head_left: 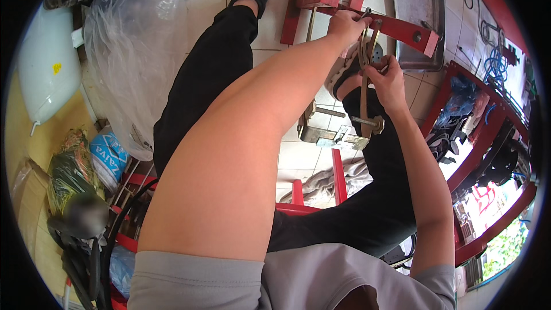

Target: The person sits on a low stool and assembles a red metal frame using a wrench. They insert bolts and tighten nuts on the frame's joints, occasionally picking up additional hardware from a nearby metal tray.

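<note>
Ahead of me stands a red metal stand [396, 26] with a crossbar. Narrow brownish strips [363, 95] run from the crossbar down to a metal bracket [330, 136] with threaded rods and a round nut [377, 124]. My left hand [344, 26] is closed at the top of the strips, by the bar, beside a small dark-tipped piece [367, 12]; what its fingers grip is partly hidden. Lower down, my right hand [390, 83] pinches one strip between thumb and fingers. The bracket hangs below the hands, between my knees.
A grey metal tray [418, 63] lies on the tiles beyond the stand. Clear plastic sheeting [135, 51] and a white jug [49, 63] are at left. Red shelving [488, 166] with parts and blue hose stands at right. A cloth [338, 181] lies beneath.
</note>
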A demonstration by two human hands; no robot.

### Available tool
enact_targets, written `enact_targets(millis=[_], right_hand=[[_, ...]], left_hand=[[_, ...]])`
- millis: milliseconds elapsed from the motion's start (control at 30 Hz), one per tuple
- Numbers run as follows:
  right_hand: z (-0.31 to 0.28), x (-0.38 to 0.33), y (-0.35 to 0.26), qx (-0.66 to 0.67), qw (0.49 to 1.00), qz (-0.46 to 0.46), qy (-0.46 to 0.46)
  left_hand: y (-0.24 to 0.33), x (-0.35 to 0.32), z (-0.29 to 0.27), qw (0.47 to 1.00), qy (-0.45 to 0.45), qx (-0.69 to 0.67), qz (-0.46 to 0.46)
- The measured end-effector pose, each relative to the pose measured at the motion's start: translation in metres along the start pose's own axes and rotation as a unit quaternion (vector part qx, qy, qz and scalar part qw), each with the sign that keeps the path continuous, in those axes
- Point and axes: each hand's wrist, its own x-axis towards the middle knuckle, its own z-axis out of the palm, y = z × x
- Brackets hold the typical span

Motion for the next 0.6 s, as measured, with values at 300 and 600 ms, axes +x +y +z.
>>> enact_targets(millis=[300,600], right_hand=[[0.006,-0.007,-0.005,-0.101,0.992,-0.050,0.063],[0.012,-0.006,-0.005,-0.130,0.989,-0.054,0.046]], left_hand=[[-0.020,0.010,-0.006,0.993,-0.074,-0.061,0.072],[-0.010,-0.001,-0.006,0.995,-0.069,-0.065,0.039]])
